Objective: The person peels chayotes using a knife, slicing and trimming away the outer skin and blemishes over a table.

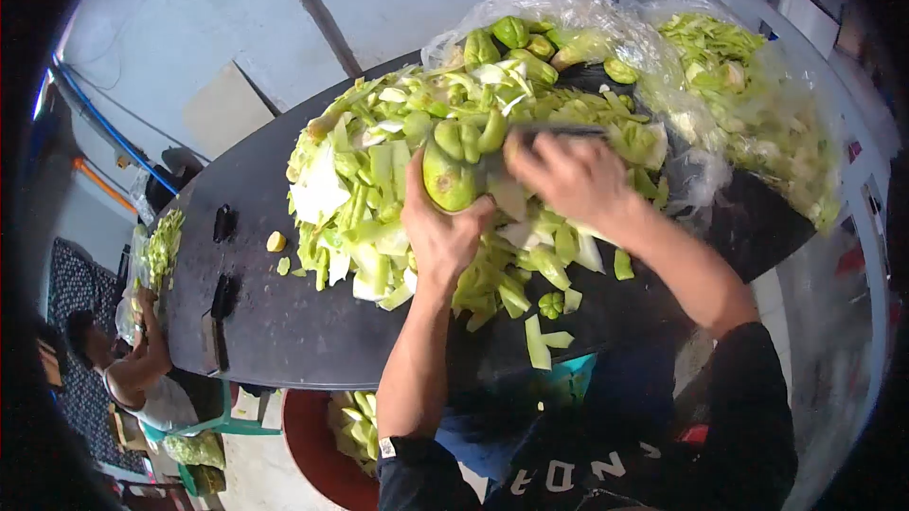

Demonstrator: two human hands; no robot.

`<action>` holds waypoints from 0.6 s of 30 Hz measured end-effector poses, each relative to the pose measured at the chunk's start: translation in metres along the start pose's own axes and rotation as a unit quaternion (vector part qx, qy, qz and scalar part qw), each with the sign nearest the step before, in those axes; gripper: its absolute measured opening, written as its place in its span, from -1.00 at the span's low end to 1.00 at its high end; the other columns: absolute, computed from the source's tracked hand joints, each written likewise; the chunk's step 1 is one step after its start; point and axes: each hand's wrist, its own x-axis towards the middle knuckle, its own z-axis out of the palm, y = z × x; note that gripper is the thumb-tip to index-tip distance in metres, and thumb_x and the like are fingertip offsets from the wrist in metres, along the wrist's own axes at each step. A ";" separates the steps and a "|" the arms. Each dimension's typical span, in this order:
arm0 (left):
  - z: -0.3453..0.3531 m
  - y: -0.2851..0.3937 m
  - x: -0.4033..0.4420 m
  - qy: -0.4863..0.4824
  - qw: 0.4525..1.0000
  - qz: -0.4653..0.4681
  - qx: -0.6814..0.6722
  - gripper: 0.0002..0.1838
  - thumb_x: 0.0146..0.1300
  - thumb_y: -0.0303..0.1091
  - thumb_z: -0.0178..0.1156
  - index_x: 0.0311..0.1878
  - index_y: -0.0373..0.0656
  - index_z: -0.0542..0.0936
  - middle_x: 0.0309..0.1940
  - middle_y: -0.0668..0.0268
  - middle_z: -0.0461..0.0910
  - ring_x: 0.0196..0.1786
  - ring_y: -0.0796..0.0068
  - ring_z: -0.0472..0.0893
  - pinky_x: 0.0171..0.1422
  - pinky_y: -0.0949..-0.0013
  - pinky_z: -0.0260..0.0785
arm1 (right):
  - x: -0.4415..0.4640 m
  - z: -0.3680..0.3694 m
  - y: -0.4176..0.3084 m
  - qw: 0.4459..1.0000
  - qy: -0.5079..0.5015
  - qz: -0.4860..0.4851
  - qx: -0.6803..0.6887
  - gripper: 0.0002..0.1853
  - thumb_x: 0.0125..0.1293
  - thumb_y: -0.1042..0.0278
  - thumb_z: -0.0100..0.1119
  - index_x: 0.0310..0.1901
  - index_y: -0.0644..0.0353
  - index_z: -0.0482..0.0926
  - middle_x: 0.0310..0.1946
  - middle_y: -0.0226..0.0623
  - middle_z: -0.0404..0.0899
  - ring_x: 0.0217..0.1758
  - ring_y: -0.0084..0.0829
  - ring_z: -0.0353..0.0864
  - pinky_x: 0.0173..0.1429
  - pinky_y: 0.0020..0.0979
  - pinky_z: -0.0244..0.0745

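My left hand (pixel 443 232) is closed around a green chayote (pixel 449 178), holding it above a heap of cut pieces. Close to its right side, my right hand (pixel 578 179) is curled on what looks like a knife (pixel 559 132). Motion smears this grey blade and the fingers, so its exact outline is unclear. Beneath both hands, pale green and white chayote slices (pixel 360 217) spread thickly over the dark table (pixel 256 322).
Whole chayotes (pixel 511 33) lie at the back beside clear plastic. A plastic bag (pixel 757 123) of cut pieces stands at the right. A red tub (pixel 317 454) with pieces sits below the table edge. Another person (pixel 142 378) sits at the far left.
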 end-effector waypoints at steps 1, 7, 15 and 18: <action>0.000 -0.001 -0.002 0.005 1.000 0.018 0.001 -0.17 -0.13 -0.48 0.38 0.31 -0.32 0.32 -0.01 0.04 0.60 0.02 0.20 0.62 0.19 0.24 0.44 | 0.002 0.011 0.017 0.993 -0.080 0.082 0.026 -0.75 0.28 0.41 0.04 0.00 0.04 0.46 -0.46 -0.28 0.55 -0.42 -0.29 0.72 -0.54 -0.28 0.60; -0.001 -0.009 0.004 -0.052 0.973 -0.103 -0.202 -0.22 -0.05 -0.42 0.40 0.31 -0.26 0.35 -0.01 0.15 0.59 -0.01 0.29 0.61 0.15 0.28 0.45 | -0.014 0.008 0.054 0.979 -0.030 0.186 0.080 -0.74 0.28 0.45 0.03 0.01 0.07 0.46 -0.28 -0.15 0.61 -0.26 0.02 0.67 -0.25 -0.02 0.60; -0.013 -0.015 0.007 -0.130 0.786 -0.275 -0.538 -0.28 0.21 0.19 0.08 0.25 -0.22 0.42 0.05 0.03 0.56 0.08 0.07 0.60 0.11 -0.05 0.53 | -0.007 -0.001 0.044 0.980 0.025 0.151 0.130 -0.67 0.22 0.45 0.14 0.04 0.05 0.51 -0.28 -0.15 0.64 -0.33 -0.01 0.67 -0.33 -0.08 0.59; -0.009 -0.019 0.002 -0.121 0.894 -0.210 -0.377 -0.40 0.08 -0.24 0.22 0.18 -0.34 0.44 -0.06 0.08 0.62 -0.03 0.19 0.63 0.12 0.17 0.52 | -0.014 0.000 0.033 0.978 0.055 0.109 0.172 -0.60 0.10 0.51 0.23 0.04 0.07 0.58 -0.31 -0.19 0.65 -0.39 -0.08 0.68 -0.37 -0.15 0.61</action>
